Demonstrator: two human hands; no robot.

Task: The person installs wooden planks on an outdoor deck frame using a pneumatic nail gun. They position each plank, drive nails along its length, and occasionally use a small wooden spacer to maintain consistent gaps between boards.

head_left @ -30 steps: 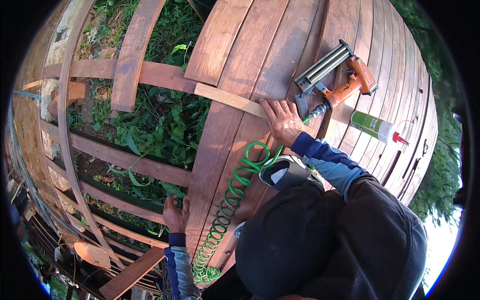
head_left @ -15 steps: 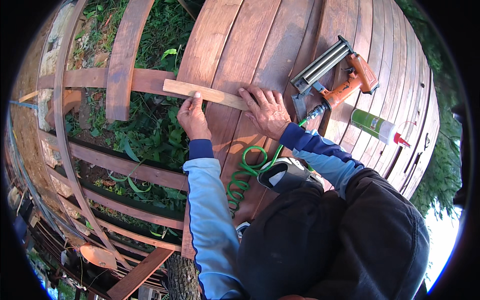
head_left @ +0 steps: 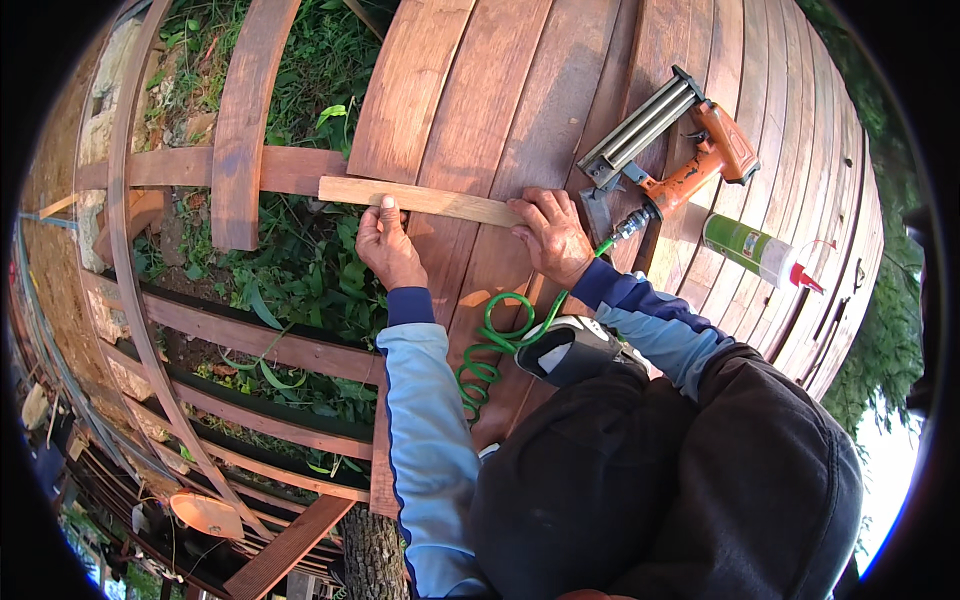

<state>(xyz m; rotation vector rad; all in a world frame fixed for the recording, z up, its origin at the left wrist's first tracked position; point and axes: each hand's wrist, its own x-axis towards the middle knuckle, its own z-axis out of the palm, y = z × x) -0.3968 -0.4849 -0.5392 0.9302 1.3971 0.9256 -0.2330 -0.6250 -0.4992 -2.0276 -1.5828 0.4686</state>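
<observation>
A light wooden strip (head_left: 450, 203) runs crosswise over the red-brown deck boards (head_left: 470, 150), its left end sticking out past their cut ends. My left hand (head_left: 391, 244) grips it near that end, thumb on top and fingers beneath. Around the strip's right end my right hand (head_left: 556, 234) is closed, its fingers curled over it. Just beyond the right hand lies an orange nail gun (head_left: 700, 165) with a long metal magazine, joined to a green coiled air hose (head_left: 487, 352). A green and white glue bottle (head_left: 748, 250) with a red nozzle lies right of it.
Left of the deck, bare joists (head_left: 270, 335) span grass and leafy plants (head_left: 300, 240), with open gaps between them. A loose board (head_left: 240, 150) lies across one joist. My shoe (head_left: 565, 350) rests beside the hose. A tree trunk (head_left: 374, 550) stands at the lower edge.
My right hand has shifted right and curled round the strip's end, where it lay flatter before. The strip's left end sits slightly lower and further left.
</observation>
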